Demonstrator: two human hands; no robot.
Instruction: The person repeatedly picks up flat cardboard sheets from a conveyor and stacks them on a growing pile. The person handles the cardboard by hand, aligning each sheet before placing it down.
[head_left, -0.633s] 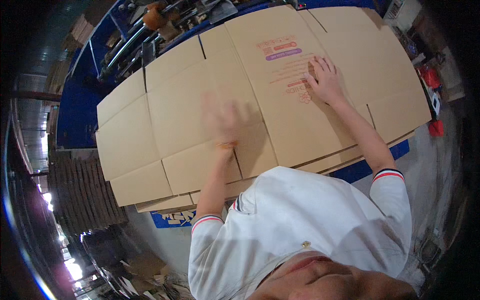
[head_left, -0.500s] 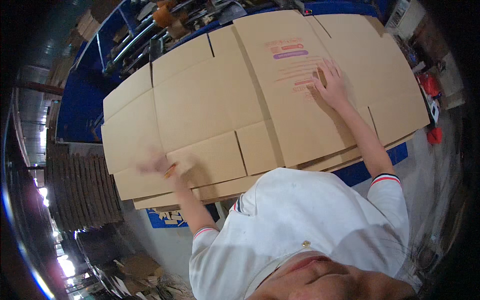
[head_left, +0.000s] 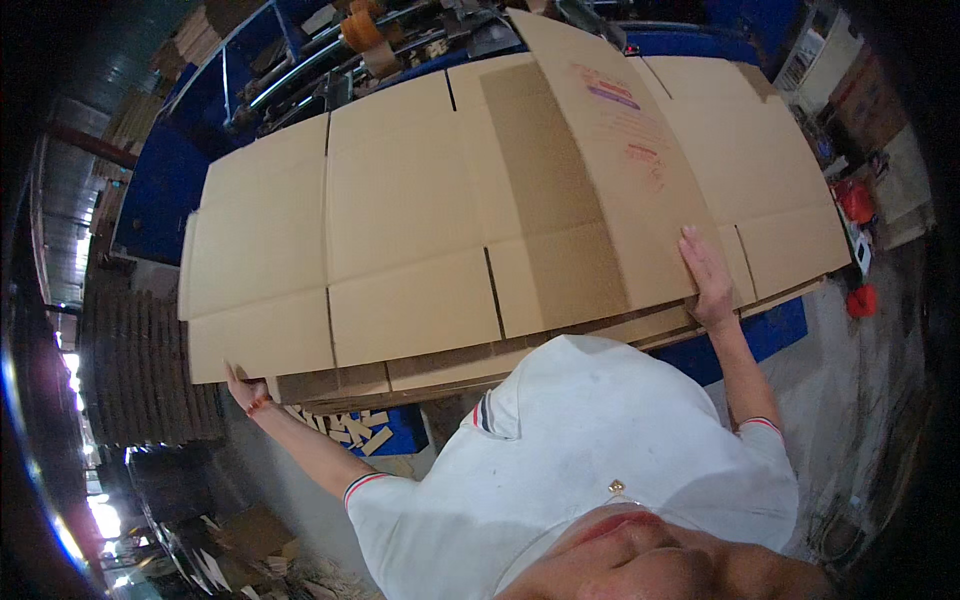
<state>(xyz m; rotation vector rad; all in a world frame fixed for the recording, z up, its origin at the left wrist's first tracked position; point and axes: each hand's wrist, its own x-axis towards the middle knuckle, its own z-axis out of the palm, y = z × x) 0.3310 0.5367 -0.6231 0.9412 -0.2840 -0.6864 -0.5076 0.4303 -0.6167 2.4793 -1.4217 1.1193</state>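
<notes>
A large flat brown cardboard box sheet, creased into panels, lies on top of a stack of similar sheets. My left hand reaches far out to the sheet's near left corner and grips it from below. My right hand holds the near edge of the right-hand panel, which carries red and purple print. That panel is tilted up above the sheets to its right.
A blue machine frame with rollers and an orange roll runs along the far side. Dark piles of flat cardboard stand to the left. Cardboard scraps lie under the stack. Red objects sit at the right.
My left hand swept from the middle of the sheet out to its near left corner. My right hand slid from the printed area to the near edge, and the printed panel has risen.
</notes>
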